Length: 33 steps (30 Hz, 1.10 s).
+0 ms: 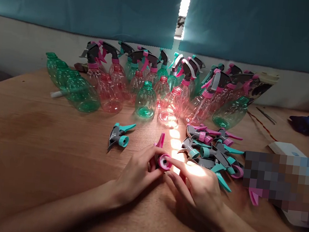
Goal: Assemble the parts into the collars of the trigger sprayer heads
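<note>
Between the thumb and fingers of my left hand (138, 175) is a trigger spray head with a pink collar (169, 166), its open underside turned up toward me. The index finger and thumb of my right hand (200, 186) pinch the collar's right edge. A pink trigger sticks up behind my left fingers, which cover most of the grey body. To the left lies a grey and teal spray head (119, 136). Beside my right hand is a pile of grey spray heads (217, 156) with pink or teal collars and triggers.
Behind my hands stand several clear green bottles (145, 102) and pink bottles (110, 96), some with spray heads on. Green bottles (83, 95) lean at the left. A pixelated patch (283, 186) hides part of the right side. Tweezers (266, 115) lie at the back right.
</note>
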{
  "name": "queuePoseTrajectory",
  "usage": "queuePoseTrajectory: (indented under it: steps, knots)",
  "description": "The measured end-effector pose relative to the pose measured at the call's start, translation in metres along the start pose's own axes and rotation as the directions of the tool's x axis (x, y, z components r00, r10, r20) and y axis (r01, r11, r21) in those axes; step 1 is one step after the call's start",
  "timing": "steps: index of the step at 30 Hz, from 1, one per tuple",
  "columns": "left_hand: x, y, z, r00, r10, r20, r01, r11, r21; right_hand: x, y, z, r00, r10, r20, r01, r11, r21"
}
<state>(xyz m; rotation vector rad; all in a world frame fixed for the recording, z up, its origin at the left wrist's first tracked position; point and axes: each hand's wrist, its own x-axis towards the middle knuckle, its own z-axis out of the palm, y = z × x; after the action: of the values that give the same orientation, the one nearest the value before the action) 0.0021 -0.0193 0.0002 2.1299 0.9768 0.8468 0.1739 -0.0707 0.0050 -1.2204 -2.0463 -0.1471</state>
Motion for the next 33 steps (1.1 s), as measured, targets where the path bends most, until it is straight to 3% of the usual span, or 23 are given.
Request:
queuePoseTrajectory:
  steps: [9,17,23,33]
  knots:
    - [-0.0027,-0.003,-0.0001,0.997,0.073,0.037,-0.074,0.997,0.037,-0.0028,0.0049,0.0044,0.993,0.093,0.071,-0.107,0.97,0.218]
    - [0.0009,-0.0023,-0.0038,0.99,0.081,0.119,-0.079,0.997,-0.023,-0.0048,-0.0024,0.0028,0.931,0.204,0.302,-0.304,0.891,0.337]
    - [0.0046,-0.0037,-0.0053,0.999,0.037,0.033,-0.038,0.999,0.009,-0.0058,0.0002,0.0033,0.967,0.171,0.189,-0.206,0.961,0.182]
    - [0.0024,-0.0022,-0.0045,0.999,0.024,0.036,-0.025,1.0,0.019,-0.0029,-0.0012,0.0001,0.984,0.126,0.123,-0.131,0.991,0.031]
